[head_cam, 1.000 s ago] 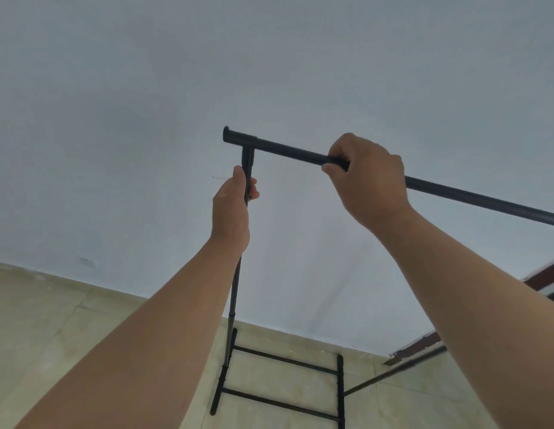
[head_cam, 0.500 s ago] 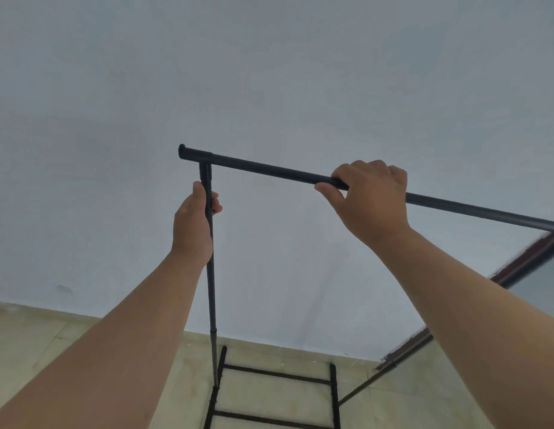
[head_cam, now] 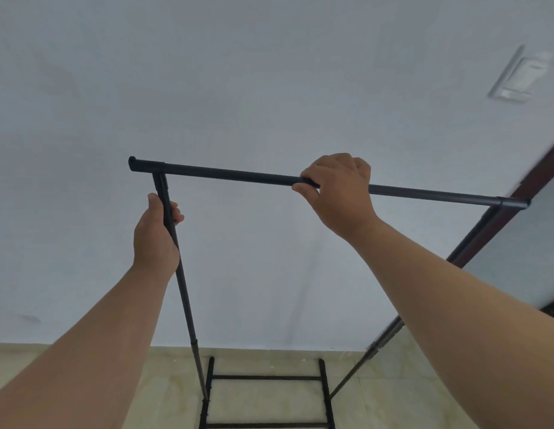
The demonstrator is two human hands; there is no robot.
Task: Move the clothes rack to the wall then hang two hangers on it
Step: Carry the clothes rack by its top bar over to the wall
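Note:
A black metal clothes rack (head_cam: 232,174) stands in front of a pale wall (head_cam: 238,72), its top bar running from upper left to right. My left hand (head_cam: 156,233) is closed around the left upright just below the top corner. My right hand (head_cam: 339,190) grips the top bar near its middle. The rack's base rails (head_cam: 266,378) rest on the tiled floor close to the wall. No hangers are in view.
A beige tiled floor (head_cam: 68,360) meets the wall at the bottom. A dark brown door frame (head_cam: 535,178) and a pale door panel stand at the right, just behind the rack's right upright (head_cam: 473,239). A white switch plate (head_cam: 523,75) sits high on the wall.
The whole top bar has come into view, more level and square to the wall, with its right end now showing. The switch plate has appeared. Both hands keep their grips.

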